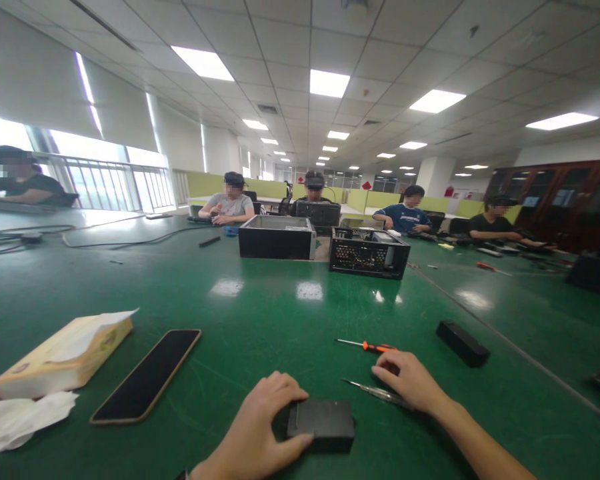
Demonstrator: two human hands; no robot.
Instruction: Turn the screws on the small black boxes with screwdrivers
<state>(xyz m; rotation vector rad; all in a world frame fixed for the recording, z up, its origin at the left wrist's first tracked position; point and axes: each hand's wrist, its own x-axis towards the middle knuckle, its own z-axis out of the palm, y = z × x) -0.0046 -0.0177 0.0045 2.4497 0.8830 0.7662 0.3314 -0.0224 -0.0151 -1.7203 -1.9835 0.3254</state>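
A small black box [325,425] lies on the green table at the bottom middle. My left hand [265,427] is around its left end, thumb at the near side and fingers at the far side. To the right, my right hand [410,380] rests on the table with its fingers curled; whether anything is inside them is hidden. Under and beside it lies a thin silver tool [380,392], its tip pointing left. Just beyond is an orange and black screwdriver [370,346], close to my right fingers.
A phone [150,373], a tissue pack [70,350] and crumpled tissue [25,419] lie at left. Another black block [463,343] is at right. Two metal cases [277,239] [369,253] stand farther back. Several people sit around the table, with cables at far left.
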